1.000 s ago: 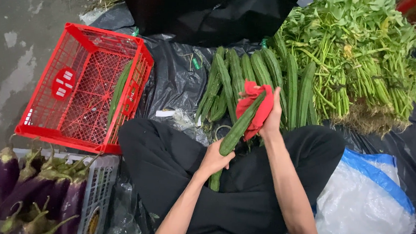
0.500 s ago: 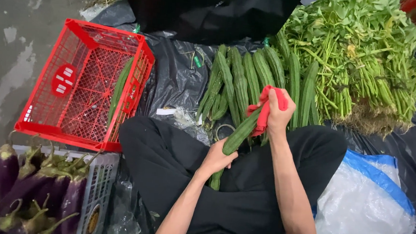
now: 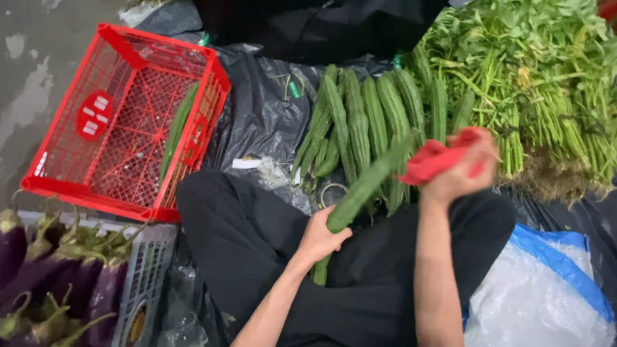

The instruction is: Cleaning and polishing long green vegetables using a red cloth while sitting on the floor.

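Note:
My left hand (image 3: pixel 321 237) grips the lower part of a long green ridged gourd (image 3: pixel 364 190) that slants up to the right over my lap. At the gourd's upper end, my right hand (image 3: pixel 463 171) is closed on a red cloth (image 3: pixel 432 159), blurred with motion. Just beyond the hands lies a pile of similar green gourds (image 3: pixel 367 120) on black plastic sheeting (image 3: pixel 256 100).
A red plastic crate (image 3: pixel 125 121) with one gourd leaning inside stands at the left. Purple eggplants (image 3: pixel 42 279) fill a grey crate (image 3: pixel 145 277) at the lower left. Leafy greens (image 3: pixel 539 73) are heaped at the upper right. A white and blue plastic bag (image 3: pixel 548 306) lies at the lower right.
My right hand with the red cloth has slid up along the gourd to its far end and a little to the right. The left hand keeps its hold.

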